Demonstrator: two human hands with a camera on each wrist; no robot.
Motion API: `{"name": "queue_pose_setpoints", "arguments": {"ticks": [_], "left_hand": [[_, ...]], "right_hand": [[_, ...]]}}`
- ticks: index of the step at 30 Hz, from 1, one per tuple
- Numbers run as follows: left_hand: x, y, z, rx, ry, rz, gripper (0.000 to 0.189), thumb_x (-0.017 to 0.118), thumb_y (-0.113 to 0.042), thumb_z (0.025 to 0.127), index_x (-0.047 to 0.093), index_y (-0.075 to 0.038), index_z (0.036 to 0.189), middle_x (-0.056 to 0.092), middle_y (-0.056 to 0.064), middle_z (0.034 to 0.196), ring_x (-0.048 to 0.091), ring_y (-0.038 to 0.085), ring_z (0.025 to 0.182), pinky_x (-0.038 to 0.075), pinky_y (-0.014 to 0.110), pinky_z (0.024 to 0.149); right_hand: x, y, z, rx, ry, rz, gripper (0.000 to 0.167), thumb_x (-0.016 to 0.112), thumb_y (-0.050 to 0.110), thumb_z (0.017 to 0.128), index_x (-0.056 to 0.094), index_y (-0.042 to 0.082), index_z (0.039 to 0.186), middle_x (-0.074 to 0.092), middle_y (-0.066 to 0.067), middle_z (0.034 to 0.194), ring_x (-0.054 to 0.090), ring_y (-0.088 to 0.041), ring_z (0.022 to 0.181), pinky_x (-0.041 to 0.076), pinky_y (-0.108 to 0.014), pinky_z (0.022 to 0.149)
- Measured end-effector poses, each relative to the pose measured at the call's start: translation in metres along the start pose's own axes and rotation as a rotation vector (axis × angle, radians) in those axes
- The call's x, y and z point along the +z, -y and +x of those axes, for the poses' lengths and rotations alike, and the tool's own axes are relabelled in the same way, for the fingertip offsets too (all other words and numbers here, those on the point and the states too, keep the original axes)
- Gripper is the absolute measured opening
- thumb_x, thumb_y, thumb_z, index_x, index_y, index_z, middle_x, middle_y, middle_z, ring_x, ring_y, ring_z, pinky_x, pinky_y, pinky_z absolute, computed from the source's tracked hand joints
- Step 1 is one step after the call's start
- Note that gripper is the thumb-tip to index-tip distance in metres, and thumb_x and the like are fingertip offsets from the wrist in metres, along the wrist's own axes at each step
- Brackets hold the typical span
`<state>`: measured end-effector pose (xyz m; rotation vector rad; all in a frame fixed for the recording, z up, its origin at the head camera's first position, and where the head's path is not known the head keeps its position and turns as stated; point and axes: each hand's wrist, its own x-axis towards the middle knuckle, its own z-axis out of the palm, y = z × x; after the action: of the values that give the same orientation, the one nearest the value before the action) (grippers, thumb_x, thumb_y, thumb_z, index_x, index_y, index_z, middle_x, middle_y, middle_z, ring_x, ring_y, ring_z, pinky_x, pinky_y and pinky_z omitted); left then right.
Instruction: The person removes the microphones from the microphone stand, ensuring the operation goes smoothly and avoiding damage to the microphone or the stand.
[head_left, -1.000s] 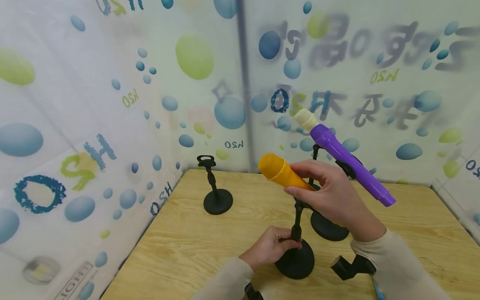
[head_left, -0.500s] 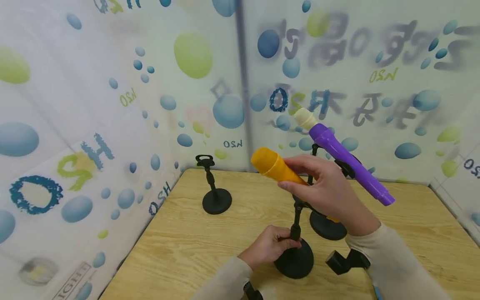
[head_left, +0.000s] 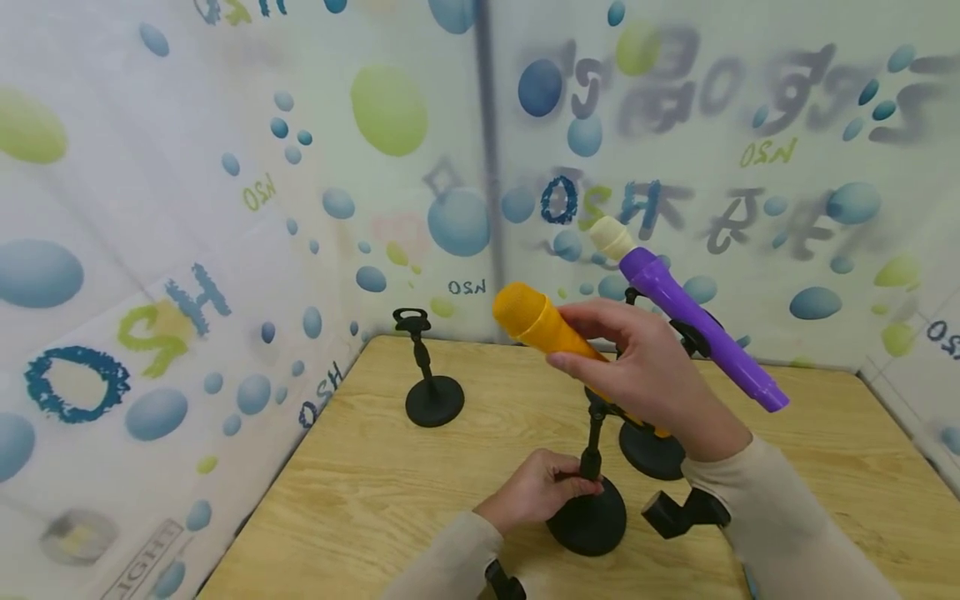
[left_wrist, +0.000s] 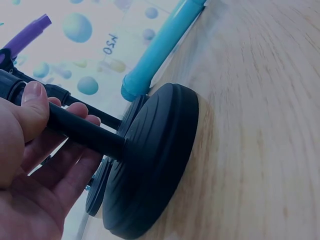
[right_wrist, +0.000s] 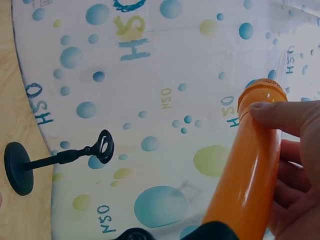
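Observation:
My right hand (head_left: 645,375) holds an orange microphone (head_left: 532,321) slanted over the near black microphone stand (head_left: 588,521), its head pointing up and left. In the right wrist view, the black clip (right_wrist: 212,231) lies against the microphone's lower part; how far it encloses the body cannot be seen. My left hand (head_left: 534,492) grips the pole of this stand low down, just above the round base. The left wrist view shows thumb and fingers around that pole (left_wrist: 82,129). The stand's base rests on the table.
Behind the right hand, a purple microphone (head_left: 697,321) with a cream head sits tilted in another stand (head_left: 652,454). A third stand (head_left: 435,402) with a bare clip is at the back left. A light-blue microphone (left_wrist: 162,50) lies on the wooden table (head_left: 360,500).
My right hand has moved the orange microphone up and to the left over the near stand. The left hand keeps its grip on the pole.

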<state>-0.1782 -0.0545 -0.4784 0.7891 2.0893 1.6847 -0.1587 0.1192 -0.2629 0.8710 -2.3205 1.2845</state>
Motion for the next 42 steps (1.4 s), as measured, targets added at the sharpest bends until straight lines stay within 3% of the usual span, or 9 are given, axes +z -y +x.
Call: {"name": "queue_pose_setpoints", "arguments": {"ticks": [11, 22, 32, 42], "left_hand": [[0.001, 0.003, 0.0, 0.005, -0.004, 0.001, 0.017, 0.069, -0.005, 0.104, 0.082, 0.003, 0.112, 0.082, 0.02, 0.113, 0.077, 0.002, 0.102, 0.059, 0.017, 0.094], [0.0, 0.004, 0.0, 0.003, 0.002, -0.003, 0.02, 0.069, -0.007, 0.104, 0.08, 0.006, 0.115, 0.081, 0.02, 0.116, 0.077, 0.003, 0.105, 0.058, 0.018, 0.095], [0.001, 0.003, 0.0, 0.007, -0.007, -0.009, 0.018, 0.07, -0.006, 0.104, 0.081, 0.004, 0.113, 0.081, 0.021, 0.115, 0.078, 0.005, 0.105, 0.058, 0.017, 0.095], [0.001, 0.003, 0.0, -0.006, -0.009, -0.013, 0.017, 0.07, -0.006, 0.104, 0.082, 0.0, 0.113, 0.082, 0.018, 0.115, 0.078, 0.006, 0.106, 0.058, 0.017, 0.095]], "right_hand": [[0.002, 0.006, 0.009, -0.009, 0.009, -0.036, 0.039, 0.083, 0.013, 0.096, 0.073, 0.006, 0.133, 0.079, -0.009, 0.12, 0.079, -0.022, 0.102, 0.065, -0.049, 0.093], [0.004, 0.011, 0.017, -0.063, -0.014, -0.071, 0.039, 0.085, 0.013, 0.095, 0.074, 0.006, 0.132, 0.081, -0.007, 0.114, 0.078, -0.018, 0.098, 0.066, -0.042, 0.09], [0.003, 0.018, 0.023, -0.095, -0.028, -0.067, 0.04, 0.085, 0.012, 0.094, 0.074, 0.003, 0.131, 0.08, -0.009, 0.115, 0.078, -0.019, 0.097, 0.066, -0.044, 0.09], [0.002, 0.025, 0.029, -0.136, -0.066, -0.062, 0.04, 0.085, 0.013, 0.094, 0.074, 0.006, 0.132, 0.08, -0.007, 0.119, 0.079, -0.018, 0.099, 0.065, -0.03, 0.09]]}}
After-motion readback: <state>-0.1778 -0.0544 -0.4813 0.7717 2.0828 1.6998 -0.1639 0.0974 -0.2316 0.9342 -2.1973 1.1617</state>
